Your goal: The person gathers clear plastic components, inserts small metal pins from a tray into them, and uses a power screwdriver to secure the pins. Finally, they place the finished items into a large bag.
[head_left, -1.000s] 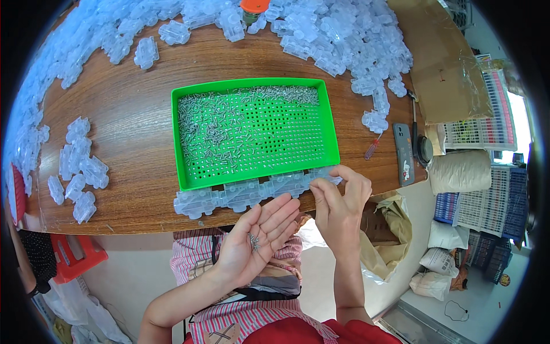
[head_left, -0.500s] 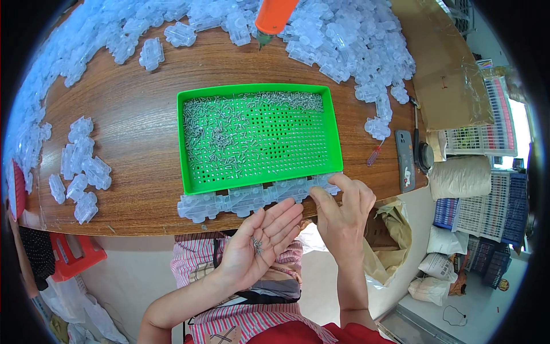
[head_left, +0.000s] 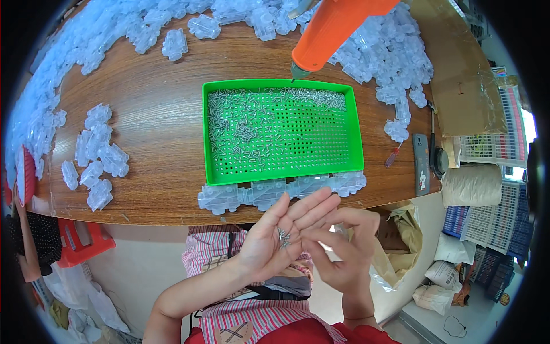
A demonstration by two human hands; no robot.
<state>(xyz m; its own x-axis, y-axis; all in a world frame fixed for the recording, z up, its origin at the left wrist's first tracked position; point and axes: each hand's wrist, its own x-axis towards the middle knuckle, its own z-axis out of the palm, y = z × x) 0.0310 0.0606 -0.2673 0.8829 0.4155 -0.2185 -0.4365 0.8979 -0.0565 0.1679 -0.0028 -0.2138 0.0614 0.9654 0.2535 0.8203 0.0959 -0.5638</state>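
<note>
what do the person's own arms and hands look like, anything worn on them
Both hands are bare: no gloves, rings or watch show on the left hand or the right hand. Both forearms are uncovered as far as the picture shows, with no sleeve reaching them. Below them the person wears a pink-and-white striped garment over red cloth.

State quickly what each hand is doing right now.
Left hand: open, palm up, cupping small metal screws.
Right hand: fingers curled, reaching toward those screws; grip cannot be told.
</note>
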